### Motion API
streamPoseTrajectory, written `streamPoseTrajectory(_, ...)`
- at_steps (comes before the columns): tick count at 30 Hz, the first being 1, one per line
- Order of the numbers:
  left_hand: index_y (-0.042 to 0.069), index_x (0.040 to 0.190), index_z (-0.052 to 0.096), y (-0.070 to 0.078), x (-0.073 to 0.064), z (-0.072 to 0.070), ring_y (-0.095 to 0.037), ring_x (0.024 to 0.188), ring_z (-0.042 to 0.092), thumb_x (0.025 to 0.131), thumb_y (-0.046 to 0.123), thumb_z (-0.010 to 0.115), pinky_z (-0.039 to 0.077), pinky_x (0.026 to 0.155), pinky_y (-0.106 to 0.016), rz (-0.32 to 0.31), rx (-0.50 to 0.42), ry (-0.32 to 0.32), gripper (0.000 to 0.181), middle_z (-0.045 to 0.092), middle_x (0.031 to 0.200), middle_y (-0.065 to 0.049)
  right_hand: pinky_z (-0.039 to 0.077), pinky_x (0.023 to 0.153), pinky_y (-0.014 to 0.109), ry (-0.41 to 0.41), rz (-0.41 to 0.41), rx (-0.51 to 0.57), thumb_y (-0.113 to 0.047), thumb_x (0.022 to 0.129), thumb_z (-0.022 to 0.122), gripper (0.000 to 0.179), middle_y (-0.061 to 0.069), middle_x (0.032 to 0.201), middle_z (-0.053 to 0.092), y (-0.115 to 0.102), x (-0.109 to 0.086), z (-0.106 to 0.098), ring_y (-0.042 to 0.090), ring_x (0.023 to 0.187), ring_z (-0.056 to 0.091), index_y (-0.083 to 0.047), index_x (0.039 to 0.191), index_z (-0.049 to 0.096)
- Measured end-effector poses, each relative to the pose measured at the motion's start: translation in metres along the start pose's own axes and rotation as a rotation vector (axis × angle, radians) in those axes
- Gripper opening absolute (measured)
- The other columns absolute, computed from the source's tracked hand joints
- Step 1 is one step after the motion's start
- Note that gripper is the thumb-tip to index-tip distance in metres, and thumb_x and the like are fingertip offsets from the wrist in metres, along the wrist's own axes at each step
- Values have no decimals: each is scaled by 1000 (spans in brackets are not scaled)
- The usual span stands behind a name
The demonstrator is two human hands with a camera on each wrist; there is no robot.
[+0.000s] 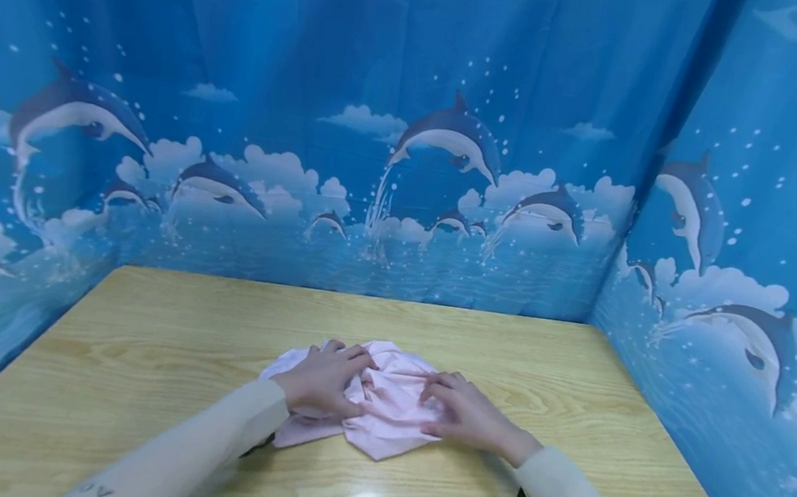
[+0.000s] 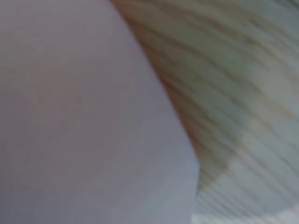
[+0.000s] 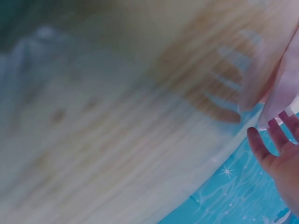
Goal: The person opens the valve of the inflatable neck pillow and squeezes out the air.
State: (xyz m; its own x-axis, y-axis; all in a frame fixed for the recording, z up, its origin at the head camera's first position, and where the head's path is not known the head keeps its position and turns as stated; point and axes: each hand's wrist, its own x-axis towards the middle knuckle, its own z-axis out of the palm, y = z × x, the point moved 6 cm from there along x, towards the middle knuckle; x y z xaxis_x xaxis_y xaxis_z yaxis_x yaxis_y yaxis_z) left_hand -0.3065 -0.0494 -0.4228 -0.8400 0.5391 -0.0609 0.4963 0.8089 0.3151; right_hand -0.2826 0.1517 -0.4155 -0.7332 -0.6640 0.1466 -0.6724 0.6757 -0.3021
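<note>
A crumpled pale pink cloth (image 1: 392, 410) lies bunched on the wooden table in the head view; its exact kind is hidden by the folds. My left hand (image 1: 327, 377) rests on its left part, fingers spread over the folds and thumb apart. At the cloth's right side, my right hand (image 1: 471, 418) touches the fabric with loosely bent fingers and a separate thumb. In the left wrist view, the pink cloth (image 2: 93, 121) fills much of the picture, and no hand shows. The right wrist view has my right hand (image 3: 282, 163) with fingertips by the cloth's edge (image 3: 282, 88).
The wood-grain table (image 1: 202, 317) reaches back to a blue dolphin-printed curtain (image 1: 282, 244), which also runs along the right and left sides. Light glares off the tabletop near its front. Both forearms are in pale long sleeves.
</note>
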Motion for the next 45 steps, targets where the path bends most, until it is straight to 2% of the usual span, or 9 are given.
streamPoseTrajectory(10,30,132,44,-3,-1,0,-36,129,31,72,52,65,27,98,-66,28,-10,4,67,37,143,5,43,93,44,75,-61,-28,-33,76,71,31,7,123,54,-1,-4,-6,23,114,45,-17,100,61)
streamPoseTrajectory(19,29,133,44,-4,0,1,-35,130,31,71,50,67,27,99,-65,15,-14,7,70,37,144,4,42,95,46,10,0,42,-32,88,58,23,6,125,54,3,-5,-3,23,117,45,-17,105,61)
streamPoseTrajectory(30,31,129,47,-5,-1,-1,-31,129,32,70,52,67,29,98,-64,-14,-16,29,65,38,143,6,43,91,44,46,-56,-44,-28,82,65,21,7,119,58,1,-2,0,23,107,49,-17,100,63)
streamPoseTrajectory(34,33,127,48,-5,-4,-3,-35,131,28,71,57,64,29,97,-65,9,-11,35,63,26,149,5,44,89,43,45,-57,-51,-28,82,66,19,7,118,58,1,0,0,22,106,49,-18,97,63)
streamPoseTrajectory(38,35,128,46,-7,-6,-4,-46,135,16,69,64,62,22,97,-71,5,-46,3,68,15,153,7,44,89,43,29,-51,-50,-26,82,66,16,6,118,58,1,1,1,23,106,49,-19,95,62)
streamPoseTrajectory(40,34,128,45,-9,-5,-3,-46,135,17,67,69,61,21,98,-70,-1,-47,-17,72,19,152,7,43,90,44,19,-43,-40,-26,82,66,16,6,119,57,1,2,1,23,107,49,-19,95,63)
streamPoseTrajectory(45,33,122,47,-9,-1,-1,-33,128,34,61,77,58,30,98,-63,20,-16,-22,76,38,143,5,42,93,46,-13,-39,-9,-26,82,66,18,7,121,56,-2,3,1,26,111,49,-18,98,63)
